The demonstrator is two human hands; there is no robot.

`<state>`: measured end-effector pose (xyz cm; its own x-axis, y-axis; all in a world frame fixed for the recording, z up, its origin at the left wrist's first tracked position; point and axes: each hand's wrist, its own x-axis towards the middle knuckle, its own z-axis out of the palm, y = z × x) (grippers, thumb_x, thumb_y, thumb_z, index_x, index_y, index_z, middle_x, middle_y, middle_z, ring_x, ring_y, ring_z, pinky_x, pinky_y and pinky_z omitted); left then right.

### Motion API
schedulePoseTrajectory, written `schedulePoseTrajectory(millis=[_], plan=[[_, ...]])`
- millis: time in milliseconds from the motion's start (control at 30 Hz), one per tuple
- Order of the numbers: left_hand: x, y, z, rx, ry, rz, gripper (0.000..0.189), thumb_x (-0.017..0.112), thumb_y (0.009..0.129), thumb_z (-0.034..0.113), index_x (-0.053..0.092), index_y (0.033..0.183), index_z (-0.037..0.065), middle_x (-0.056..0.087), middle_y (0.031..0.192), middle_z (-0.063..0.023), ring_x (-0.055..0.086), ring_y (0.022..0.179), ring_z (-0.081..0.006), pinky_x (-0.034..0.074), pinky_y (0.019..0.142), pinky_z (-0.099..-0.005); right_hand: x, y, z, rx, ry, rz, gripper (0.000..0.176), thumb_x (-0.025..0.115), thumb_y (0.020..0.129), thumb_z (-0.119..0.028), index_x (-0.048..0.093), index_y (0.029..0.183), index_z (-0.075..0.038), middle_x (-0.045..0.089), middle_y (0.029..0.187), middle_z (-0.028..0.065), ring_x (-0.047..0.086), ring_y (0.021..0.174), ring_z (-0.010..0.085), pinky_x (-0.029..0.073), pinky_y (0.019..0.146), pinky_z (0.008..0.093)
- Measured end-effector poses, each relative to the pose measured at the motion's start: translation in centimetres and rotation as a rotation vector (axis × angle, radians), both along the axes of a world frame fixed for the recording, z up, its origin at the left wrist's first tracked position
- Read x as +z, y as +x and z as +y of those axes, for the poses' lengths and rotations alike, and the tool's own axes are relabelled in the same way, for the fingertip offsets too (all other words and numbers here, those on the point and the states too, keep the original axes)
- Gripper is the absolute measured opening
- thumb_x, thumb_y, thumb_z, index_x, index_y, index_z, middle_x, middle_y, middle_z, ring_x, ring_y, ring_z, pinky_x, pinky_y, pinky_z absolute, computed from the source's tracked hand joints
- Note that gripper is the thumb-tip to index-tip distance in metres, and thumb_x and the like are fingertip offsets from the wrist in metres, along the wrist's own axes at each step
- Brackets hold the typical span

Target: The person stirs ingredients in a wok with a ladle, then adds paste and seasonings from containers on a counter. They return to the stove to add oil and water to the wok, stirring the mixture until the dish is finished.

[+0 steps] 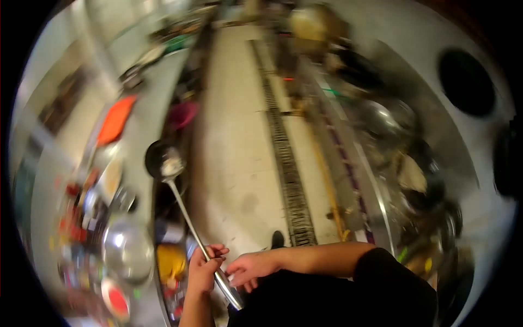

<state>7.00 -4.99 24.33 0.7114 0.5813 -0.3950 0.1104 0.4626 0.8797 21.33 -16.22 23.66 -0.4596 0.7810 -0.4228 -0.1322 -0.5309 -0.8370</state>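
Observation:
A long metal ladle (187,211) slants across the front of my body, its dark round bowl pointing up and left. Something whitish lies in the bowl or shines there; blur hides which. My left hand (202,271) is closed around the lower handle, with the thick silver grip end sticking out below it. Close beside the grip is my right hand (255,267), its fingers loosely apart. Whether those fingertips touch the handle I cannot make out.
Left, a counter (150,128) carries a metal bowl (128,248), an orange-red board (116,120) and a red-and-white dish (115,298). A pink container (183,114) is below. A drain grate (283,155) runs along the floor. Pans (381,119) crowd the right side.

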Motion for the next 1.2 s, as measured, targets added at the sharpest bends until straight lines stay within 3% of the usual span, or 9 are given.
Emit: schedulePoseTrajectory(millis=[233,433,567,633,667,733,833,1033,1200], plan=[[-0.4,30.4,-10.2,-0.688,-0.045,-0.109,0.017,0.049,0.077,-0.007,0.045,0.091,0.001,0.054,0.106,-0.0163,0.058,0.095,-0.0271,0.051,0.077,-0.0378,-0.8,16.8,-11.8,-1.14,-0.024,0.824,0.002,0.049,0.074,-0.004,0.048,0.074,-0.002,0.048,0.061,0.0079,0.049,0.048,0.0166,0.041,0.044,0.0299],[-0.5,43.9,-21.8,-1.435,0.096,-0.183,0.02,0.059,0.084,0.015,0.05,0.097,0.002,0.059,0.105,-0.0125,0.059,0.094,-0.0236,0.049,0.08,-0.0346,2.3,21.6,-23.8,-1.809,0.117,0.672,0.022,0.053,0.072,0.001,0.042,0.092,-0.003,0.045,0.06,0.0089,0.043,0.041,0.0168,0.034,0.036,0.0277],[-4.3,50.9,-31.1,-1.613,-0.34,0.062,0.033,0.055,0.088,0.034,0.052,0.101,0.004,0.06,0.094,-0.0078,0.059,0.088,-0.0209,0.047,0.075,-0.0339,4.8,22.6,-31.0,-2.281,0.385,0.659,0.031,0.054,0.07,0.0,0.046,0.1,-0.004,0.046,0.062,0.012,0.045,0.04,0.0208,0.036,0.034,0.0318],[-6.1,54.6,-36.5,-1.633,-0.332,0.239,0.041,0.054,0.088,0.041,0.05,0.108,0.004,0.059,0.094,-0.0097,0.058,0.088,-0.0226,0.046,0.077,-0.0368,5.8,23.7,-34.1,-2.54,-0.078,0.167,0.03,0.053,0.073,-0.002,0.045,0.102,-0.004,0.051,0.064,0.0132,0.051,0.043,0.0232,0.041,0.038,0.0344],[-8.2,56.5,-39.5,-1.617,-0.33,0.357,0.048,0.055,0.087,0.041,0.047,0.115,0.003,0.058,0.101,-0.0145,0.058,0.093,-0.0271,0.046,0.084,-0.0418,6.1,24.6,-35.7,-2.562,-0.083,0.165,0.03,0.053,0.073,-0.002,0.045,0.102,-0.004,0.051,0.064,0.0132,0.051,0.043,0.0232,0.041,0.038,0.0344],[-8.7,59.4,-45.0,-1.538,-0.221,0.351,0.05,0.057,0.085,0.042,0.045,0.114,0.003,0.054,0.109,-0.0186,0.057,0.094,-0.0289,0.048,0.082,-0.0424,6.3,26.3,-38.5,-2.253,-0.924,-0.869,0.034,0.052,0.076,-0.005,0.044,0.109,-0.003,0.057,0.068,0.0142,0.057,0.05,0.023,0.046,0.045,0.0345],[-10.6,64.2,-52.8,-1.508,-0.301,0.511,0.048,0.059,0.084,0.039,0.045,0.113,0.003,0.051,0.11,-0.0189,0.056,0.091,-0.03,0.05,0.078,-0.0434,0.4,27.3,-43.6,-2.092,-1.047,-1.11,0.042,0.054,0.077,-0.009,0.042,0.117,-0.003,0.061,0.074,0.0189,0.062,0.06,0.029,0.05,0.056,0.0391],[-16.3,64.9,-59.3,-1.184,-0.475,0.436,0.027,0.061,0.08,0.024,0.058,0.097,0.003,0.057,0.09,-0.0133,0.058,0.079,-0.0287,0.049,0.065,-0.0432,-2.3,28.4,-43.1,-1.852,-1.379,-1.079,0.074,0.057,0.077,-0.012,0.021,0.141,-0.014,0.061,0.084,0.0265,0.059,0.078,0.0426,0.048,0.076,0.0467],[-11.6,63.9,-59.5,-1.057,-0.011,0.424,0.02,0.059,0.079,0.015,0.057,0.086,-0.003,0.059,0.086,-0.0169,0.059,0.071,-0.029,0.046,0.057,-0.0404,5.9,27.5,-45.6,-1.722,-1.256,-1.081,0.067,0.054,0.079,-0.014,0.028,0.14,-0.014,0.062,0.089,0.025,0.062,0.078,0.0384,0.048,0.075,0.0434]])
